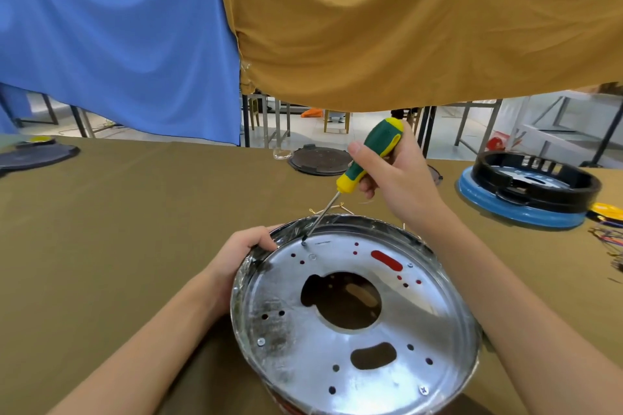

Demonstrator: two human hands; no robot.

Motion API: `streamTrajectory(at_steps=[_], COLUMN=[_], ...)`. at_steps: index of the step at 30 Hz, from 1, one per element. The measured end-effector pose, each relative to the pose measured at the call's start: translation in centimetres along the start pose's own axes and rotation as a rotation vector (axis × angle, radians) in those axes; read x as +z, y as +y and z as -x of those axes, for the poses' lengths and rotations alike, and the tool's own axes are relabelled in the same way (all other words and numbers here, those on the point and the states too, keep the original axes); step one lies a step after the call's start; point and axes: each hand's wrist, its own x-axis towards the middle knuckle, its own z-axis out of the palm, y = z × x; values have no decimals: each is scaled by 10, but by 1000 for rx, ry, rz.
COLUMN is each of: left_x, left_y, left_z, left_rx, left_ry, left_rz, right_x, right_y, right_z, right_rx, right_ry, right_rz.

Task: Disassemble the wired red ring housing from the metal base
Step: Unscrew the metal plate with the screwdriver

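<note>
A shiny round metal base (283,323) lies tilted in front of me, underside up, with a large centre hole and several small holes. Red from the ring housing (386,260) shows through a slot and small holes at the upper right; the rest of it is hidden beneath the metal. My left hand (241,254) grips the base's upper left rim. My right hand (391,175) holds a green and yellow screwdriver (367,155), whose tip sits on a screw (304,242) near the rim. Thin yellow wires (332,208) poke out behind the base.
A brown cloth covers the table (118,229). A black ring on a blue base (526,192) stands at the right, with loose coloured wires (606,236) beside it. Dark round lids lie at the back centre (318,160) and far left (33,155). Blue and mustard cloths hang above.
</note>
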Motion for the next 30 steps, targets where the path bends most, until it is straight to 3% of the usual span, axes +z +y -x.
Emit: streamTrajectory(at_steps=[6,15,19,23,26,30], left_x=[7,0,3,-2,0,-3], left_y=[-1,-7,-4,-7,2,5], left_z=[10,3,4,-2,-11,-13], left_rx=[67,96,64,38,-33,20], left_ry=[-41,-36,-1,13,7,41], left_rz=[252,244,221,5,43,-64], right_x=[1,-1,-3,5,13,29], right_y=[1,0,-8,-29,-44,-60], right_z=[1,1,-4,-15,-25,-38], right_rx=[-13,-4,-16,-124,-161,-207], right_ry=[-15,-21,-120,-236,-293,-313], right_rz=[5,15,84,215,408,710])
